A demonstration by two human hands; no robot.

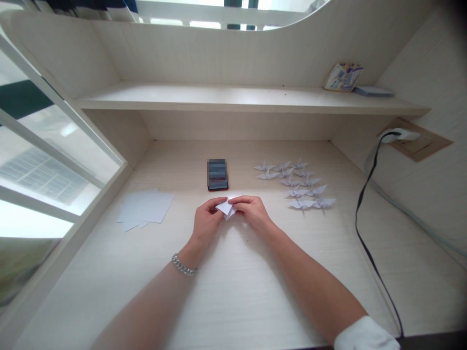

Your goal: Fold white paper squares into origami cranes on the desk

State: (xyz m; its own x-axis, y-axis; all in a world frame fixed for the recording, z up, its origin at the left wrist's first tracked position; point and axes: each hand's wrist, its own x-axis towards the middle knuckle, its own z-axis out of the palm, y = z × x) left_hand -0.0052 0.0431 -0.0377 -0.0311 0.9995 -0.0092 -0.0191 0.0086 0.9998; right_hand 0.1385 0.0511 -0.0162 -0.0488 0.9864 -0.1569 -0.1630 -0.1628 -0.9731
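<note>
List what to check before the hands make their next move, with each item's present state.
1. Left hand grips the folded paper: ok.
2. Right hand grips it too: ok.
3. Paper's creases sharp and aligned: cannot tell, too small.
4. Cranes apart from both hands: ok, grouped beyond the right hand.
5. Sheets squared up: not ok, they lie fanned unevenly.
6. Cord off the right forearm: ok.

A small piece of folded white paper (pixel 225 208), just below the centre of the frame and slightly to the left. It is partly folded, with angular, overlapping flaps and visible creases. One sharp corner points toward the left of the frame, another toward the bottom. It is gripped at both sides, so part of its outline is hidden.
</note>
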